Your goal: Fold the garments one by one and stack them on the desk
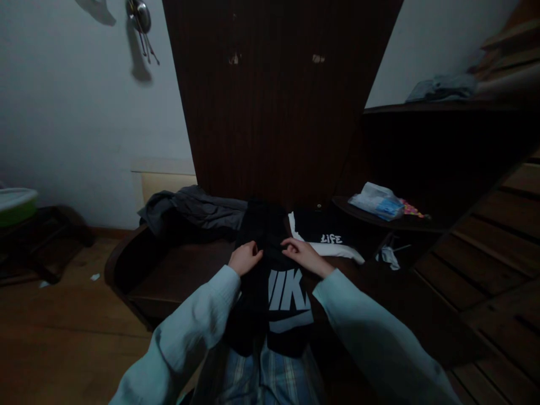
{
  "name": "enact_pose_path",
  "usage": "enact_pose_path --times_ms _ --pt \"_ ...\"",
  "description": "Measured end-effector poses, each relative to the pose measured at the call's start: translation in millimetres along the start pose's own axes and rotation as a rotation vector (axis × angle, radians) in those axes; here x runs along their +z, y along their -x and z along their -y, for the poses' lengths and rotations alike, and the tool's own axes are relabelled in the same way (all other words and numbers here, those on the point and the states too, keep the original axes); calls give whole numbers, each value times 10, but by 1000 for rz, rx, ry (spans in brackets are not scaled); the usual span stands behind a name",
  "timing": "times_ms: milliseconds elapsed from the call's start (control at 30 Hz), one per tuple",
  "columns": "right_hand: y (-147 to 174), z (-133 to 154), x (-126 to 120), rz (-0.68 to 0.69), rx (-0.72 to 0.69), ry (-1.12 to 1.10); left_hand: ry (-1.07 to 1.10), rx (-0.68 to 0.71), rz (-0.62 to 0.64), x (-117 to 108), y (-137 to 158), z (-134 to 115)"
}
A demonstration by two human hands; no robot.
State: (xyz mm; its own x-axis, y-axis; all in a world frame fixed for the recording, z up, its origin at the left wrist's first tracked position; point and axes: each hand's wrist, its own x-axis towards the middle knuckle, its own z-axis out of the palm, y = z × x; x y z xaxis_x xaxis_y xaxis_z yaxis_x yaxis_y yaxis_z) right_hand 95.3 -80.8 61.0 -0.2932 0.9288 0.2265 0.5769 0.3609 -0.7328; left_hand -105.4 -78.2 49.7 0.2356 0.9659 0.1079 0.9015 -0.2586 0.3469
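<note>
A black garment (253,292) with large white lettering reading "NIK" lies on the dark wooden bench and hangs down over my knees at its lower end. My left hand (245,258) is closed at its left side, fingers curled into the dark cloth. On the other side my right hand (309,256) is closed too, thumb and fingers bent together at the cloth above the lettering. Dim light hides how much fabric each hand grips. Right of the garment sits a folded black-and-white garment (333,251) with white print.
A grey garment (198,205) is heaped on the bench (169,270) at left. Behind rises a tall dark wooden panel (278,112). On a low corner shelf at right lies a plastic bag (375,201). Folded clothing (442,88) rests higher up. A green-rimmed basin (19,208) stands far left.
</note>
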Motion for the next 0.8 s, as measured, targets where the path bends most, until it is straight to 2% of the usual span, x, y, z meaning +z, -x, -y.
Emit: enact_pose_path --times_ms 100,233,333,467,600,800 --pt "-232 -13 180 128 -29 -119 -142 -13 157 -144 243 2" --pt "-315 -105 489 296 173 -277 -246 29 257 -172 532 -2" --pt "-253 -171 648 226 229 -317 -256 7 242 -150 702 -8" --pt "-134 -194 720 68 147 -272 -224 -59 218 -95 909 -22" --pt "-93 -192 727 26 64 -154 -191 -57 204 -50 1019 -87" --pt "-103 -199 735 -6 37 -106 -118 -51 23 -119 1001 -122"
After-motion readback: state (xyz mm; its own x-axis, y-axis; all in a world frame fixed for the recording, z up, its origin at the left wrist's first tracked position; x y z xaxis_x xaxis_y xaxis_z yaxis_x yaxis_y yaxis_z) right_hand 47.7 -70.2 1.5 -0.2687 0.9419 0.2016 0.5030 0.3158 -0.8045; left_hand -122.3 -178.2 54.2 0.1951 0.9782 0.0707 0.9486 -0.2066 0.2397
